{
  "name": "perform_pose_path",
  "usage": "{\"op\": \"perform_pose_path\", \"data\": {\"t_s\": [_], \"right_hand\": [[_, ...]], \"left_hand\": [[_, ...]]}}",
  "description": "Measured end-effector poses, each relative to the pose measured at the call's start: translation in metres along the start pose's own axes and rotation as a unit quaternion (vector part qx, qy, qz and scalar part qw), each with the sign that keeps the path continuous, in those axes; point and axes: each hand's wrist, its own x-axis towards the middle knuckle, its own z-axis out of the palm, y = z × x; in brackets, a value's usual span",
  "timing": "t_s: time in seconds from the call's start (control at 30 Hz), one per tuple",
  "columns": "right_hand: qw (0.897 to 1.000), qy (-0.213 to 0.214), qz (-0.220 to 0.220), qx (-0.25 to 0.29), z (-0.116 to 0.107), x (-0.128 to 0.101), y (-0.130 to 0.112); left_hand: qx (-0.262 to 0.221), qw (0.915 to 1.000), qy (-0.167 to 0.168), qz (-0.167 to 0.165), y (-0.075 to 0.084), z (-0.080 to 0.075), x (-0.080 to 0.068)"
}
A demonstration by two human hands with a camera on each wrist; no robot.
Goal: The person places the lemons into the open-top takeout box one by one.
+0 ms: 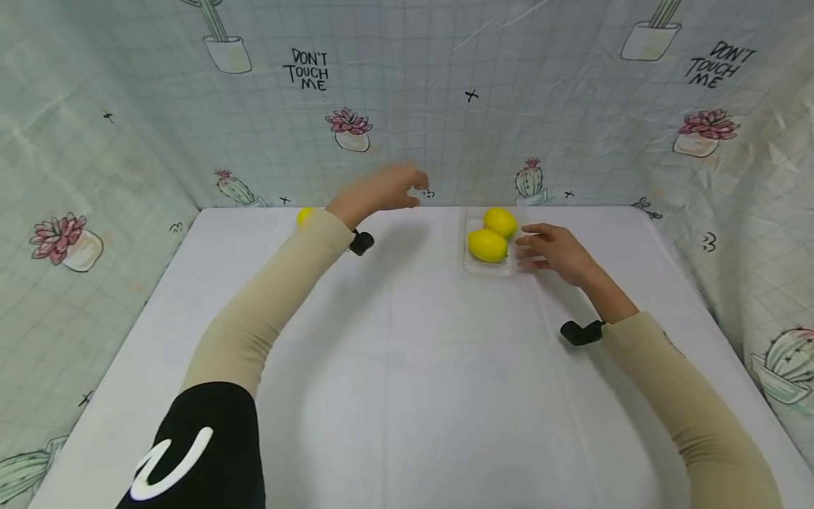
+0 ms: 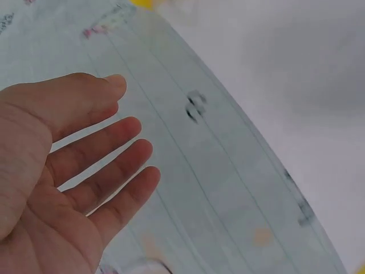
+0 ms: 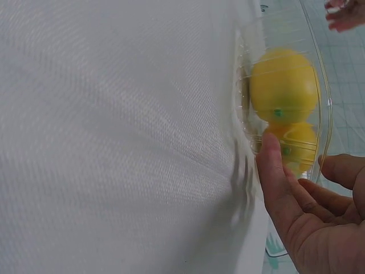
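Observation:
A clear plastic tray (image 1: 490, 269) stands near the table's back edge with two yellow lemons (image 1: 500, 221) (image 1: 487, 245) in it. My right hand (image 1: 528, 246) is at the tray's right side, its fingers stretched out against the rim. In the right wrist view the thumb (image 3: 272, 171) lies along the tray (image 3: 326, 74) beside the lemons (image 3: 283, 85) (image 3: 296, 145). My left hand (image 1: 413, 187) hangs in the air near the back wall, blurred and holding nothing. The left wrist view shows that hand (image 2: 131, 120) with spread, straight fingers. A third lemon (image 1: 305, 215) lies at the back left, partly hidden behind my left forearm.
A white cloth covers the table (image 1: 407, 367). Cactus-print sheeting (image 1: 470, 127) walls it in at the back and on both sides. Black wrist mounts (image 1: 361, 242) (image 1: 580, 332) sit under both beige sleeves.

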Motion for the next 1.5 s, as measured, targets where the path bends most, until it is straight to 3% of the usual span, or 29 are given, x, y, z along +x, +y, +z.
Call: {"op": "perform_pose_path", "data": {"t_s": [0.2,0.37,0.6,0.7,0.93,1.27,1.5], "right_hand": [[1.000,0.002,-0.001,-0.002,0.000,0.000,-0.001],[1.000,0.000,-0.003,-0.005,0.001,0.000,-0.002],[1.000,0.003,0.004,-0.014,0.003,0.000,0.000],[1.000,0.000,0.004,-0.021,0.005,0.001,0.000],[1.000,0.001,-0.005,-0.018,0.003,0.001,-0.001],[1.000,0.004,0.009,-0.005,0.002,0.001,0.001],[1.000,0.008,0.004,-0.021,0.002,0.002,-0.002]], "left_hand": [[0.005,0.9985,-0.005,-0.054,-0.047,-0.011,-0.045],[0.006,0.9955,-0.014,-0.094,-0.083,-0.011,-0.080],[-0.026,0.9877,-0.035,-0.150,-0.113,0.005,-0.115],[-0.029,0.9863,-0.036,-0.158,-0.122,0.012,-0.124],[-0.007,0.9934,-0.043,-0.106,-0.138,0.017,-0.133],[0.000,0.9904,-0.050,-0.129,-0.134,0.023,-0.125],[-0.025,0.9886,-0.031,-0.145,-0.133,0.027,-0.122]]}}
